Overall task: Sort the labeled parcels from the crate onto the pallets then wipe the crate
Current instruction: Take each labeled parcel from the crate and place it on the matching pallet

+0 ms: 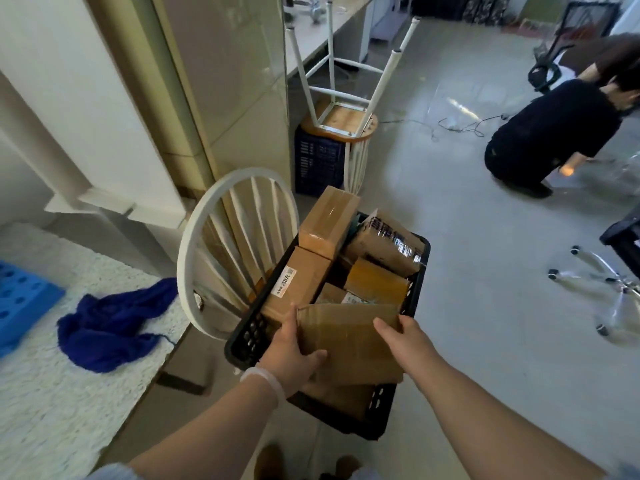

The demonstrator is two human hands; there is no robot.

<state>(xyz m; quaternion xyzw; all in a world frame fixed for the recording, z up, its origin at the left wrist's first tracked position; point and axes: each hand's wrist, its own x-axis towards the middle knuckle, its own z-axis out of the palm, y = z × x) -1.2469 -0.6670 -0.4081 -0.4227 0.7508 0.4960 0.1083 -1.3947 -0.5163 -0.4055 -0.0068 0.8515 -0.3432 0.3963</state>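
Note:
A black plastic crate sits on a white chair and holds several brown cardboard parcels. The nearest parcel is a plain brown box at the crate's near end. My left hand grips its left side with the thumb on top. My right hand presses against its right edge. A labelled parcel lies behind it on the left, a taped one to the right, and a tall box stands at the far end. A blue pallet lies at the far left.
A dark blue cloth lies on the white rug at left. The white chair's back rises left of the crate. An upturned stool rests on a blue crate behind. A crouching person and an office chair base are at right.

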